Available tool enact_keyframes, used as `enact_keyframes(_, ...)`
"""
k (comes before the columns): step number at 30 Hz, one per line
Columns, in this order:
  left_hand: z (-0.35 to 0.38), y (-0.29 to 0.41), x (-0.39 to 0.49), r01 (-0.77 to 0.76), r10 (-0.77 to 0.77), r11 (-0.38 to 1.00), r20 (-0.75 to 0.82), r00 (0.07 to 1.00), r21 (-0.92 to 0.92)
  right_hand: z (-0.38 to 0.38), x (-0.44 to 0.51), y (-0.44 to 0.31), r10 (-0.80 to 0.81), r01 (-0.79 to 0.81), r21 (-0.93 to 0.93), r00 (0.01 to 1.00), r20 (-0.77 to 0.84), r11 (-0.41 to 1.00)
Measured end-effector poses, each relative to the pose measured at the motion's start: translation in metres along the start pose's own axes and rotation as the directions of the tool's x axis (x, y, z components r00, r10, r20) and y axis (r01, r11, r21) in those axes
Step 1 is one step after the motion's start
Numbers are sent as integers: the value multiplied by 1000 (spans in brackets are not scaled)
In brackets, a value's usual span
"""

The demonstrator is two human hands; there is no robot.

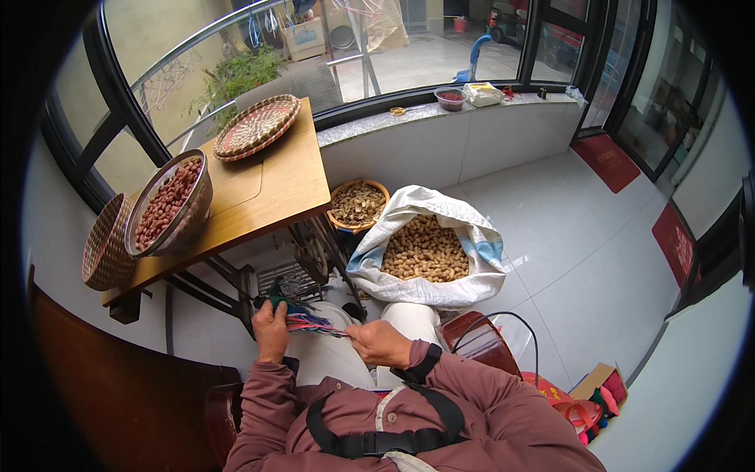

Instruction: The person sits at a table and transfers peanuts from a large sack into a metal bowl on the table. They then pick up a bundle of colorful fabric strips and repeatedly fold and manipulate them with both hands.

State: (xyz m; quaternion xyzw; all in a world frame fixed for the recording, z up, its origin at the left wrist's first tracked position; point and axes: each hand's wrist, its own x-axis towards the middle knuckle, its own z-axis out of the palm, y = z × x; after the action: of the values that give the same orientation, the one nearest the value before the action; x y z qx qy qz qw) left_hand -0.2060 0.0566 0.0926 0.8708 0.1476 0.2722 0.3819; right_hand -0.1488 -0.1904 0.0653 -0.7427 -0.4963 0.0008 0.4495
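My left hand grips the dark green end of a bundle of multicoloured threads above my lap. The strands, in blue, pink and white, stretch across to my right hand, whose fingers pinch their other end. Both hands are over my light-coloured trousers, the right one lower and nearer the middle. Beyond my knees stands an open white woven sack full of unshelled peanuts. Whether the threads are knotted or braided inside my left hand is hidden.
On the wooden table at the left are a bowl of shelled peanuts and woven baskets. An orange-rimmed basin of shells stands beside the sack. A dark red stool is by my right knee, with a red bag and a cardboard box behind it.
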Motion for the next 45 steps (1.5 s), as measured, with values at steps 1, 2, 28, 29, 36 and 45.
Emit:
enact_keyframes(1, -7, -4, 3, 51, -51, 999, -12, 999, -19, 0, -1, 1, 60, -59, -9, 998, 8, 998)
enact_keyframes(2, -12, -6, 5, 29, -33, 997, -48, 998, -74, -2, -2, 2, 108, -108, -21, 994, 16, 994)
enact_keyframes(28, 27, 18, -19, -77, 29, 965, 188, 982, 252, 1, -4, 0, 181, -169, -108, 977, 111, 980)
enact_keyframes(29, 19, 11, -14, -46, -2, 959, 170, 985, 278, 0, -5, 1, 198, -182, -134, 974, 113, 974)
enact_keyframes(36, -29, -4, 6, 25, -38, 993, 111, 993, 115, -12, -2, 2, 580, -549, -265, 814, 46, 792)
enact_keyframes(45, -9, 64, -14, 34, 247, 935, 715, 655, -354, -29, 10, -2, 400, -223, 718, 912, -84, 660)
